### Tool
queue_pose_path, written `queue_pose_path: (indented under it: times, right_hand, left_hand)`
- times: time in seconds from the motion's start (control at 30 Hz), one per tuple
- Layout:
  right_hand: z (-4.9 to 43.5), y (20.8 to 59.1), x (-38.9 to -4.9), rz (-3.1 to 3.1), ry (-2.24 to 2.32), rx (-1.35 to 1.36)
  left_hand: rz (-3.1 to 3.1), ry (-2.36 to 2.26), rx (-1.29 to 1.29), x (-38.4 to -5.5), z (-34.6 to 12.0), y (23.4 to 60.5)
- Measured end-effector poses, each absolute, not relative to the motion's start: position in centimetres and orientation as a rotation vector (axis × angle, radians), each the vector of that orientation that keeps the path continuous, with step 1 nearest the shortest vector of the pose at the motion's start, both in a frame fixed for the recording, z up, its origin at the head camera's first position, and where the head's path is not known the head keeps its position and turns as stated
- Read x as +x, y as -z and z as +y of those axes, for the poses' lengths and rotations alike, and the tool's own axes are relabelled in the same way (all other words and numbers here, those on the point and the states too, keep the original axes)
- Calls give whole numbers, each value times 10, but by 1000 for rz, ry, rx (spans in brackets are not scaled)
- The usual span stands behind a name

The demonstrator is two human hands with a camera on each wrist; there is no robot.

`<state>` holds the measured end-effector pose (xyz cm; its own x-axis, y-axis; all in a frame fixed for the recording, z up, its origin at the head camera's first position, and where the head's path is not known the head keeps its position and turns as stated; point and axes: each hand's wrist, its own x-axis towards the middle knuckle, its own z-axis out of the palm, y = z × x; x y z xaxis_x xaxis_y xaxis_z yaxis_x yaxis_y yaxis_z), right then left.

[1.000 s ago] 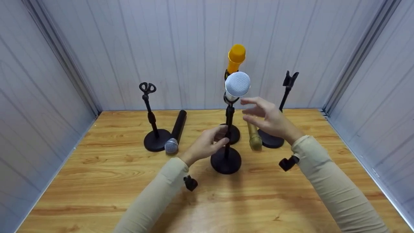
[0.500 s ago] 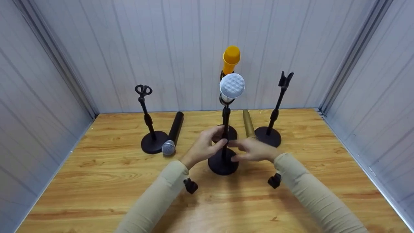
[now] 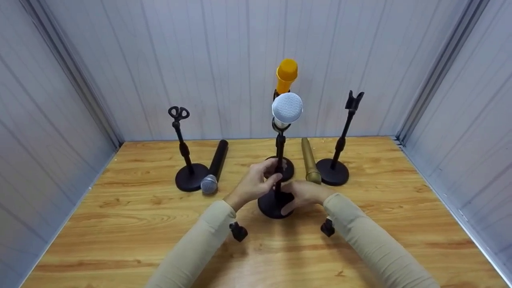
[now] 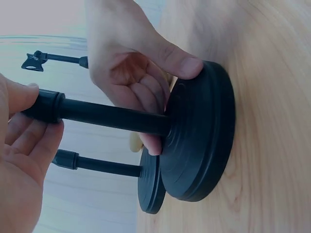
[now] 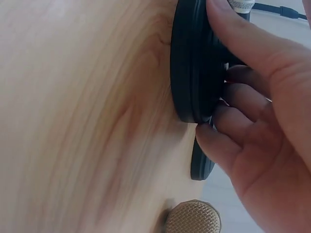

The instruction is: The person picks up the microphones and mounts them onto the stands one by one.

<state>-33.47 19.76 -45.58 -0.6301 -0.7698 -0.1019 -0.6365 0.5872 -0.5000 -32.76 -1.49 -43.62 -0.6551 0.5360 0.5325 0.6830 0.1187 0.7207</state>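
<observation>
Near the middle, a black microphone stand [image 3: 276,204] carries a white microphone [image 3: 287,108] in its clip. My left hand [image 3: 258,181] grips the collar of its pole, thumb on one side and fingers on the other. Low on the same stand, my right hand [image 3: 305,195] holds the round base [image 4: 204,141], its thumb on the rim and its fingers curled along the far side. Directly behind is another stand with a yellow microphone [image 3: 287,74]; its base [image 3: 287,170] is partly hidden.
At left stands a black stand [image 3: 191,177] beside a lying black microphone with a silver head [image 3: 209,184]. A gold microphone [image 3: 309,160] lies near another stand [image 3: 333,172] at right. Panelled walls [image 3: 200,72] enclose the wooden table [image 3: 132,224].
My right hand has come down and left from beside the white microphone to the stand's base and taken hold of it. The left hand stays on the pole.
</observation>
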Motion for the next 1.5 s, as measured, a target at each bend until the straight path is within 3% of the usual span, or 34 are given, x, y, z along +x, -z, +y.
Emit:
queue_pose_path:
  times: [1.07,1.5]
  right_hand:
    - [193,454,-332,2537,582,-1004]
    - [192,453,-330,2552,566,-991]
  left_hand:
    - [-2219,1658,-1279,-326,-20,444]
    - [-2228,1601,-1228,-317,-17,431]
